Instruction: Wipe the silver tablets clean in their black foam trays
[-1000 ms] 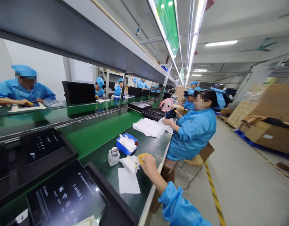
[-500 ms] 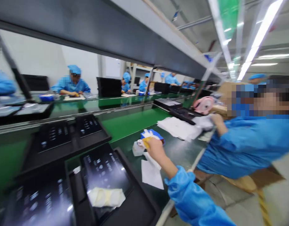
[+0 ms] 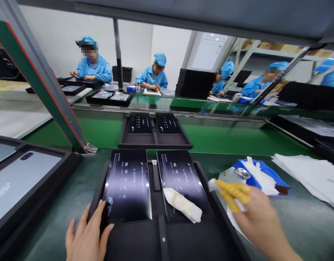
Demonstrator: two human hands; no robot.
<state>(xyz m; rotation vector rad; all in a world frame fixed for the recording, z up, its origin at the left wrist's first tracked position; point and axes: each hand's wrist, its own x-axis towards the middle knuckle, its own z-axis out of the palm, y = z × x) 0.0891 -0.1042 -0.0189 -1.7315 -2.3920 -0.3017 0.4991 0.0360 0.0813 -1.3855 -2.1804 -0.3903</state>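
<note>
My left hand (image 3: 86, 237) lay spread on the black tray (image 3: 161, 237) to steady it; beside the tray, my right hand (image 3: 258, 217) pinched a white wipe (image 3: 213, 185).

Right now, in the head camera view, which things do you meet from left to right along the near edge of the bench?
Grey tablet in the left tray → left hand → left black tablet → right black tablet → crumpled cloth → right hand with yellow finger cots → blue tray of wipes → stack of white sheets.

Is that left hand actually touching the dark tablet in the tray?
Touching: the head view shows the left hand with fingertips resting on the left tablet's lower corner.
</note>
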